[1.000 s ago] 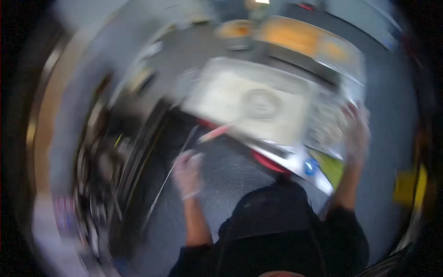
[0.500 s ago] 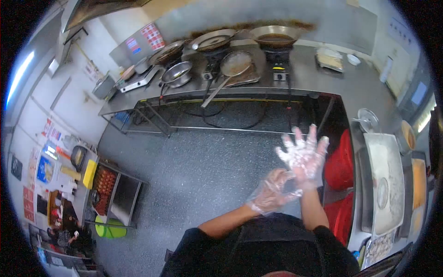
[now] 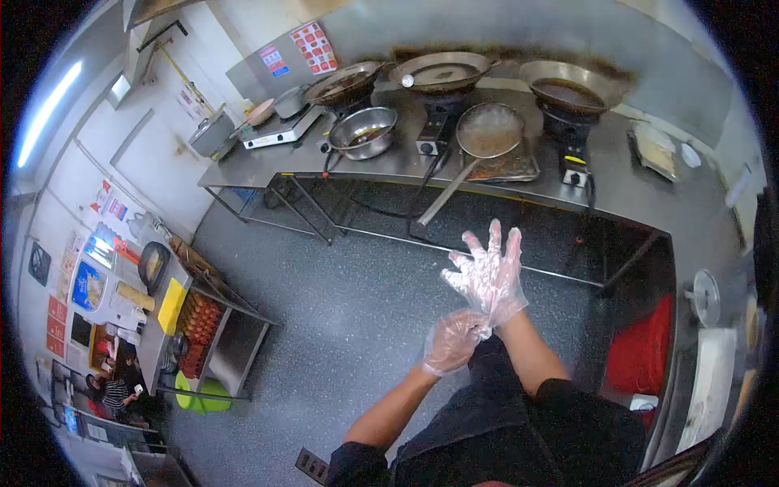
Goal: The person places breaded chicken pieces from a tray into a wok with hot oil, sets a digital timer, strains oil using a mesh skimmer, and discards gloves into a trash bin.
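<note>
My right hand [image 3: 490, 272] is raised over the floor with its fingers spread, inside a clear plastic glove with white powdery patches. My left hand [image 3: 454, 341], also in a clear glove, is closed at the right wrist. Its fingers pinch the loose cuff of the right hand's glove [image 3: 505, 312]. No tool or food is in either hand.
Ahead, a steel counter [image 3: 268, 162] bears woks [image 3: 445, 73] on burners, a metal bowl [image 3: 363, 134] and a long-handled strainer [image 3: 489, 131] jutting over the edge. A red bin [image 3: 641, 345] stands right; a shelf with stacked egg trays [image 3: 200, 325] stands left. A person [image 3: 118, 394] is far left.
My view has swung right, so the counter and shelf sit differently. The left hand has closed on the right glove's cuff, and the right hand's spread fingers have drawn closer together.
</note>
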`<state>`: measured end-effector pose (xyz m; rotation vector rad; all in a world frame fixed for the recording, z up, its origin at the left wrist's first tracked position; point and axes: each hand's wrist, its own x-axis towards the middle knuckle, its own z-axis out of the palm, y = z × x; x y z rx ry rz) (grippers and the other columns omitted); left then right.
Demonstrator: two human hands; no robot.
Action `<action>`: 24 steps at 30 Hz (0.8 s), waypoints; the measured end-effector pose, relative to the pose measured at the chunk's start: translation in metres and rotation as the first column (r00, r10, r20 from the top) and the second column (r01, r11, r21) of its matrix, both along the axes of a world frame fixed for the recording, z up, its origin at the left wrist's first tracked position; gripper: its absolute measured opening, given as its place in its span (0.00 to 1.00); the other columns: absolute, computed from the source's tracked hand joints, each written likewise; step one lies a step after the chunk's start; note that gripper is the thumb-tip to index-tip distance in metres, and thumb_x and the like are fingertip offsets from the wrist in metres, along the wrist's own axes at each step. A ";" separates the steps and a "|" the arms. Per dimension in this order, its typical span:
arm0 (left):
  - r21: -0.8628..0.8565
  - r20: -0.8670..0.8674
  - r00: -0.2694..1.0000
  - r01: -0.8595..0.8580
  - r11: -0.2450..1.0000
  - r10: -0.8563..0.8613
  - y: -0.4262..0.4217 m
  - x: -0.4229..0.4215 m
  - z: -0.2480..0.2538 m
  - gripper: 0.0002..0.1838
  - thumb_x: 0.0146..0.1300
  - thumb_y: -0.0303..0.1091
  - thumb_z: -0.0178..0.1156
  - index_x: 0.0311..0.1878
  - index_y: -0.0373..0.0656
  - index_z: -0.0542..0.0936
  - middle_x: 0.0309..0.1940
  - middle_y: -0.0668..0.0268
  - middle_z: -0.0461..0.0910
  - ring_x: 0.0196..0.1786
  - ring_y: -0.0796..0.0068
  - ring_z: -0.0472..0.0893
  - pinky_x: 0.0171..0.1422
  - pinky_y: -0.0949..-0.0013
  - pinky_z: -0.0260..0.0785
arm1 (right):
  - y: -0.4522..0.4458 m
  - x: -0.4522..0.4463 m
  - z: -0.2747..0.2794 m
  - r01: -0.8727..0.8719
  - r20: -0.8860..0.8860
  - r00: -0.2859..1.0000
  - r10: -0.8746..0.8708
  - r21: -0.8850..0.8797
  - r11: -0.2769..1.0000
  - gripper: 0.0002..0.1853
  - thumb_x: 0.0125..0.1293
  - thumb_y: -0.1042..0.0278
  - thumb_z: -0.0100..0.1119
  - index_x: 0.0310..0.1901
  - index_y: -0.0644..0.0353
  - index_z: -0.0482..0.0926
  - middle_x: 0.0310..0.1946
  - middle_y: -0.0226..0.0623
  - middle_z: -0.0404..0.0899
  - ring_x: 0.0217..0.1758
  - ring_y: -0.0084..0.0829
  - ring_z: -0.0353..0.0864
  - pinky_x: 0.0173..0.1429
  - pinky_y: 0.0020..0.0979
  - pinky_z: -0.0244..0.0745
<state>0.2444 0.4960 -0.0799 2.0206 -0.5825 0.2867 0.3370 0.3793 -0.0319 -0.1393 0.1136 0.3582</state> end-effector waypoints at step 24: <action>0.604 -0.321 0.847 -0.161 0.780 0.423 0.115 0.679 -0.167 0.26 0.60 0.55 0.48 0.37 0.38 0.79 0.37 0.49 0.79 0.43 0.49 0.78 0.47 0.53 0.69 | -0.029 0.216 -0.083 0.606 -0.072 0.694 -0.717 -0.478 0.635 0.21 0.63 0.49 0.48 0.50 0.56 0.74 0.42 0.32 0.78 0.41 0.30 0.76 0.42 0.32 0.73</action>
